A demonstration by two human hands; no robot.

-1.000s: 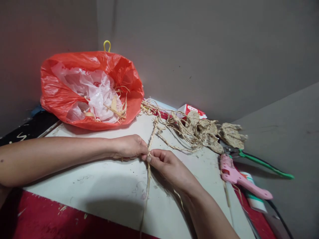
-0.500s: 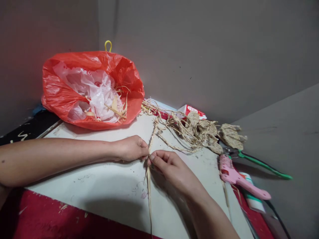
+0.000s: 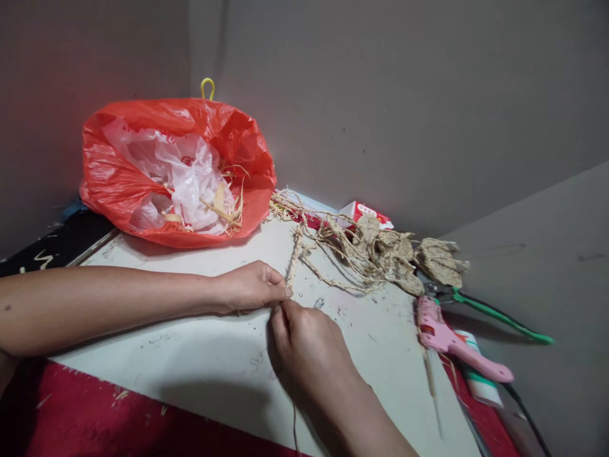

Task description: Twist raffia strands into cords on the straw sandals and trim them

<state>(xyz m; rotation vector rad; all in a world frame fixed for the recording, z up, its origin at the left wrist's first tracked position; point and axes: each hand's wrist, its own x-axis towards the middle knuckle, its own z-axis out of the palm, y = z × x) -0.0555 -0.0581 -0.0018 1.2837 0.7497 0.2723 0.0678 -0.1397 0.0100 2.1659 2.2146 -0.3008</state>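
Observation:
A pale braided straw cord (image 3: 294, 261) runs toward me from the loose coil on the table. Thumb and fingers of my left hand (image 3: 257, 285) pinch its near end from the left side. Just below, my right hand (image 3: 311, 346) is closed with its back turned up, fingers bunched against the left fingertips at the cord's working end. What exactly lies between the right fingers is mostly hidden. A thin loose straw strand (image 3: 295, 419) trails from under the right hand over the table's front edge.
A red plastic bag (image 3: 178, 238) holding white plastic and straw scraps stands at the back left. Woven straw pieces (image 3: 380, 251) with twisted cords lie at the back right. Green-handled pliers (image 3: 499, 317), a pink glue gun (image 3: 447, 336) and a white-green tube (image 3: 483, 384) are at the right edge.
My right hand has rolled over, its back now facing up and its fingers closed in by the left fingertips. The straw strand below is now largely covered. My left hand shifted slightly right.

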